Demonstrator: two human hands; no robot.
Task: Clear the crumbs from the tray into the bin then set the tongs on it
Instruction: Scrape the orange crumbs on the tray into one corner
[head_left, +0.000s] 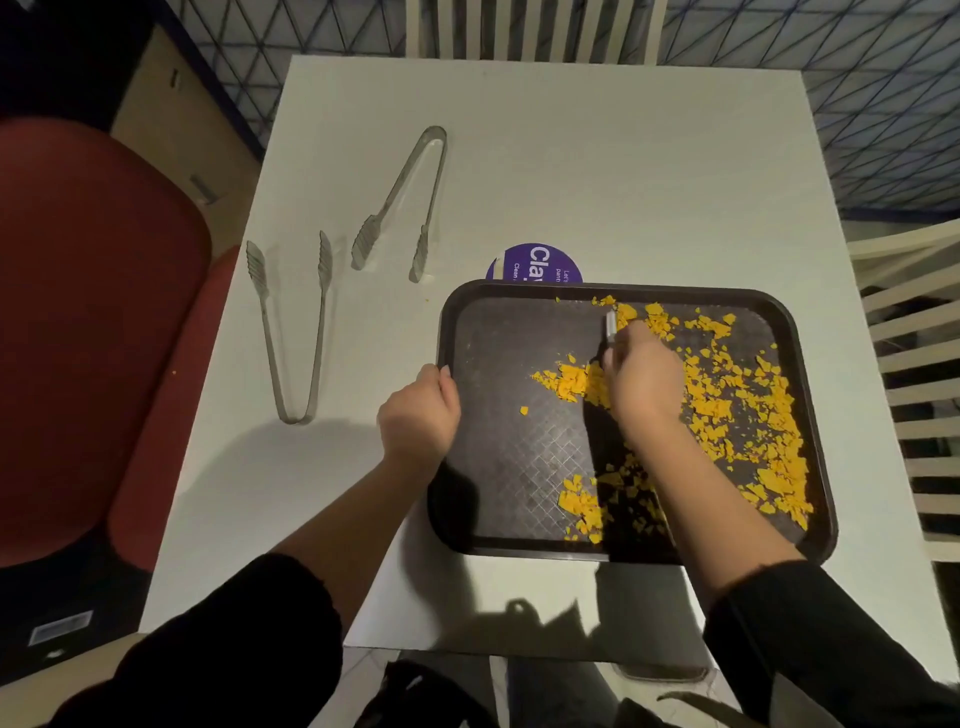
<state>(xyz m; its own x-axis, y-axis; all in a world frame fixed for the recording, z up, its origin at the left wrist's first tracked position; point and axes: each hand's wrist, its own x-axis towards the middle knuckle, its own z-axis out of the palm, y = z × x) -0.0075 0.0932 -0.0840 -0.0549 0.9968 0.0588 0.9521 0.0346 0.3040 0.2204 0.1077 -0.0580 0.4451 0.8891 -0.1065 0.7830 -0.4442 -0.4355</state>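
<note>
A dark brown tray (498, 322) lies on the white table (597, 171), strewn with orange crumbs (737, 405), most of them on its right half. My left hand (418, 413) grips the tray's left rim. My right hand (644, 382) is over the tray's middle, closed around a thin scraper-like tool (611, 326) with a metal end, its dark edge resting on the tray. Two metal tongs lie on the table to the left: one (402, 200) further back, one (293, 332) nearer the left edge.
A purple round sticker (535, 262) sits just behind the tray. A red bin (78, 322) stands to the left of the table. White slatted chairs stand behind (524, 26) and to the right (914, 374). The tray's near edge is close to the table's front edge.
</note>
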